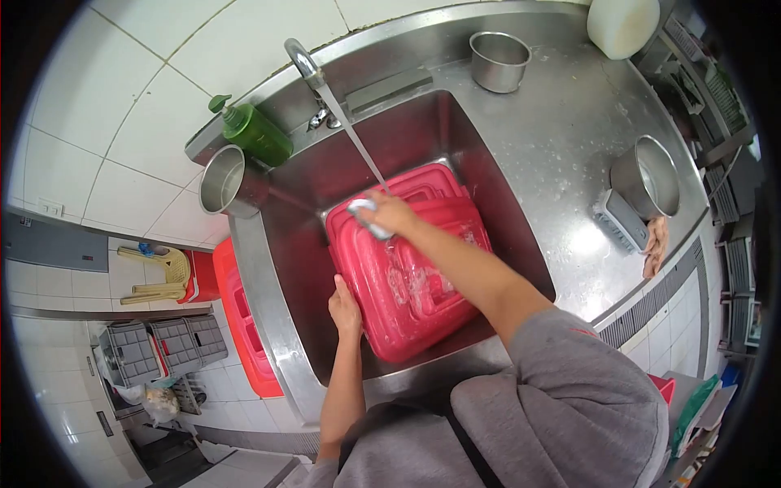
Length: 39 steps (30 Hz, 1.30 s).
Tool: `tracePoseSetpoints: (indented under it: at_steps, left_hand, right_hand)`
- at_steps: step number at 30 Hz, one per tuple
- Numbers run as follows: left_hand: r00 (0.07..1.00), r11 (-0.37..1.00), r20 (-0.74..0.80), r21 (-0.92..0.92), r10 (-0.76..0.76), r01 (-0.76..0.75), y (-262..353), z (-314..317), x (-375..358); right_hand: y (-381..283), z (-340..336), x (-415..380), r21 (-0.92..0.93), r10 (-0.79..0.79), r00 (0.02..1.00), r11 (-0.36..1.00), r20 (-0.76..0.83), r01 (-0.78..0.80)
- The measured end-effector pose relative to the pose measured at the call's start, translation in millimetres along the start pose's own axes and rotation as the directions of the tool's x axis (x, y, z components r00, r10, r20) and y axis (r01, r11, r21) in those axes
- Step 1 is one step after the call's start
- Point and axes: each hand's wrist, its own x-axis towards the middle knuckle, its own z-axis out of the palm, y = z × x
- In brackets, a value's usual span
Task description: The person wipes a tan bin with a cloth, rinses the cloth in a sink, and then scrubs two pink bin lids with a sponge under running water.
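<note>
A wet red plastic lid (382,301) with soap suds lies tilted in the steel sink (305,276), with another red plastic piece (435,180) behind it. My left hand (346,309) grips the lid's left edge, thumb on the rim, the other fingers partly hidden. My right hand (390,214) is closed around a whitish-grey scrubbing pad (370,221), pressed on the upper part of the lid. Its exact kind is blurred. Water runs from the faucet (303,61) and falls close to my right hand.
A green pump bottle (256,134) and a steel pot (232,183) stand left of the faucet. On the right counter are two steel pots (499,63), (647,179), a grey-white brush (620,220) and a brownish cloth (656,246). A red tub (236,309) stands left of the sink.
</note>
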Motion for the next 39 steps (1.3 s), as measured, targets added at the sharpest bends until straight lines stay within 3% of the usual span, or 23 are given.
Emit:
tracePoseSetpoints:
  at_steps: [2, 4, 5, 7, 8, 10, 12, 13, 15, 16, 18, 20, 23, 26, 27, 29, 30, 32, 33, 34, 35, 37, 39]
  left_hand:
    - [0.999, 0.999, -0.001, -0.003, 0.054, -0.054, -11, -2, 1]
    - [0.995, 0.995, -0.003, 0.003, 0.104, -0.104, -14, -8, 5]
    - [0.975, 0.983, 0.135, 0.027, 0.175, -0.18, -13, -14, 10]
    - [0.892, 0.967, 0.407, 0.07, 0.196, -0.244, 17, -30, 27]
    - [0.88, 0.971, 0.436, -0.217, 0.19, -0.101, 27, -20, 41]
    - [0.793, 0.957, 0.578, -0.065, -0.193, 0.281, 74, -10, 51]
    - [0.843, 0.98, 0.529, -0.1, -0.092, 0.17, 71, 1, 71]
    - [0.885, 0.989, 0.466, -0.132, 0.009, 0.06, 67, 5, 74]
    - [0.915, 0.994, 0.397, -0.107, 0.07, -0.03, 74, 4, 57]
    - [0.938, 0.989, 0.316, -0.085, 0.142, -0.121, 82, -1, 42]
    - [0.96, 0.981, 0.239, -0.159, 0.149, -0.113, 95, -24, 9]
    - [0.958, 0.975, 0.207, -0.137, 0.2, -0.174, 87, -63, -10]
    - [0.932, 0.942, 0.19, -0.197, 0.308, -0.272, 104, -96, -59]
    - [0.878, 0.844, 0.137, -0.377, 0.459, -0.382, 79, -131, -72]
    - [0.876, 0.842, 0.133, -0.376, 0.463, -0.388, 78, -137, -72]
    - [0.873, 0.759, 0.106, -0.551, 0.476, -0.347, 74, -145, -70]
    - [0.869, 0.755, 0.105, -0.553, 0.483, -0.352, 68, -152, -67]
    - [0.89, 0.819, 0.325, -0.567, 0.319, -0.086, 53, -165, -52]
    - [0.831, 0.96, 0.521, -0.276, 0.194, -0.051, 53, -171, -42]
    - [0.804, 0.993, 0.591, 0.049, 0.055, -0.104, 68, -154, -34]
    - [0.803, 0.991, 0.58, -0.093, 0.135, -0.099, 73, -122, -30]
    - [0.822, 0.987, 0.567, -0.151, 0.042, 0.054, 91, -71, -3]
    - [0.872, 0.956, 0.457, -0.29, 0.173, -0.038, 121, -26, 28]
  right_hand:
    - [51, -3, 25, -0.038, 0.072, 0.993, 0.997, 0.093, -0.069]
    - [88, -6, 37, 0.42, 0.058, 0.953, 0.888, 0.297, -0.185]
    - [93, -3, 40, 0.417, 0.058, 0.953, 0.89, 0.298, -0.185]
    - [89, -4, 27, 0.435, -0.245, 0.965, 0.882, 0.092, 0.182]
    - [85, -3, 17, 0.436, -0.234, 0.967, 0.884, 0.097, 0.17]
    - [56, -1, -2, 0.5, -0.227, 0.964, 0.856, 0.141, 0.129]
    - [15, 9, -30, 0.188, -0.413, 0.877, 0.867, -0.248, 0.461]
    - [-2, 8, -45, 0.19, -0.4, 0.881, 0.872, -0.252, 0.451]
    - [-22, 4, -63, -0.137, -0.483, 0.753, 0.869, -0.448, 0.476]
    - [-11, 2, -62, -0.134, -0.473, 0.756, 0.874, -0.452, 0.467]
    - [36, -8, -54, 0.134, -0.256, 0.831, 0.922, -0.493, 0.364]
    - [96, -23, -42, 0.213, -0.069, 0.843, 0.953, -0.534, 0.213]
    - [151, -44, -28, 0.837, 0.267, 0.918, 0.537, -0.293, 0.111]
    - [159, -59, -3, 0.999, 0.305, 0.952, 0.037, 0.004, -0.016]
    - [160, -64, 24, 0.999, 0.223, 0.975, -0.04, 0.025, -0.016]
    - [111, -95, 51, 0.95, 0.18, 0.969, 0.291, -0.172, 0.115]
    - [82, -109, 68, 0.933, 0.099, 0.972, 0.317, -0.211, 0.17]
    - [14, -134, 85, 0.908, -0.082, 0.976, 0.357, -0.204, 0.22]
    - [-15, -138, 91, 0.867, -0.16, 0.961, 0.417, -0.227, 0.274]
    - [-35, -140, 97, 0.781, -0.222, 0.963, 0.569, -0.154, 0.256]
    - [-48, -132, 116, 0.633, -0.339, 0.929, 0.69, -0.148, 0.352]
    - [-71, -112, 134, 0.431, -0.472, 0.868, 0.757, -0.157, 0.49]
    - [-94, -110, 121, 0.311, -0.499, 0.864, 0.811, -0.074, 0.495]
